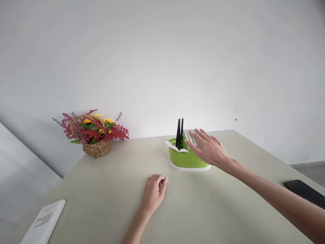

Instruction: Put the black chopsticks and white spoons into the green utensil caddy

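A green utensil holder with a white base stands toward the back of the table. Black chopsticks rise upright from its left part, and white spoon-like pieces lean over the rim beside them. My right hand reaches over the holder's right side with fingers stretched out. It lies over a white slotted part and partly hides it; whether it presses on it I cannot tell. Nearer to me, my left hand rests on the table, its fingers curled in, with nothing visible in them.
A wicker basket of red and yellow artificial flowers sits at the back left by the wall. At the front left lies a white flat object with dark lines. A black phone-like object is near the table's right edge.
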Demonstrator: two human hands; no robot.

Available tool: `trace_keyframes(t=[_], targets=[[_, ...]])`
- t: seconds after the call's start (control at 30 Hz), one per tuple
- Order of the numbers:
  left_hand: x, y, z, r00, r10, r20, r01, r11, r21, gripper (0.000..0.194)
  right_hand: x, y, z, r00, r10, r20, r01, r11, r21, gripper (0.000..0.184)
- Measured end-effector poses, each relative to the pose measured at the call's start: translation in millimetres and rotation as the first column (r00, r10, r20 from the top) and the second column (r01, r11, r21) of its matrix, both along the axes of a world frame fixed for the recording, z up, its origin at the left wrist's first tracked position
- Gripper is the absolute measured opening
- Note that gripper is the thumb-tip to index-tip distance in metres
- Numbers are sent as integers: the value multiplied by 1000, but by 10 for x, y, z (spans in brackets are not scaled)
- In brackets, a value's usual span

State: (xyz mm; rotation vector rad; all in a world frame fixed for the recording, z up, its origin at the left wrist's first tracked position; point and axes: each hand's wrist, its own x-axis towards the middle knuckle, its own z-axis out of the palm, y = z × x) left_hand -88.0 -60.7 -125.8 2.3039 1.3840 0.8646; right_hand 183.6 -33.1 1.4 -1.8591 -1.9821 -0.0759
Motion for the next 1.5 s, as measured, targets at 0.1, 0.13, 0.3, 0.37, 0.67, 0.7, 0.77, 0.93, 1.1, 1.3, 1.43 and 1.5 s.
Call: trace_keyframes(t=[0.1,0.13,0.3,0.37,0.67,0.7,0.77,0.93,1.1,1.3,1.43,1.5], targets=[[-1,5,9,1000,0,5,0,1000,-11,33,114,43,14,1000,-21,-5,21,1000,-17,62],[-1,5,13,1000,0,6,0,1000,-11,34,174,66,10,999,-31,-9,30,999,-27,61],[-1,-3,36,1000,5,12,-5,1000,-16,34,608,207,-47,997,-75,-9,74,995,-61,58],[0,-4,47,1000,11,14,-11,1000,-25,35,817,273,-80,995,-103,-9,102,993,-64,59],[-1,16,50,1000,12,17,-11,999,-47,37,1699,533,-292,978,-206,-31,204,976,-71,63],[-2,18,47,1000,12,18,-11,999,-46,37,1753,544,-306,976,-215,-32,212,975,-70,64],[-6,21,42,1000,10,22,-9,999,-44,37,1821,554,-322,971,-237,-34,235,970,-59,65],[-14,20,39,1000,11,17,-10,999,-40,38,1699,422,-307,967,-256,-3,256,964,69,63],[-5,26,43,1000,1,4,0,999,-39,38,1116,-19,-498,979,-155,132,87,905,417,62],[3,32,39,1000,0,-19,1,999,38,30,324,-281,-1307,984,132,116,-142,987,80,63],[-34,59,-72,987,143,-70,-127,971,200,15,-26,-96,-1600,995,102,-23,-104,968,-226,71],[-56,89,-164,976,197,-93,-169,954,247,24,-117,16,-1622,993,113,-30,-116,960,-254,75]])
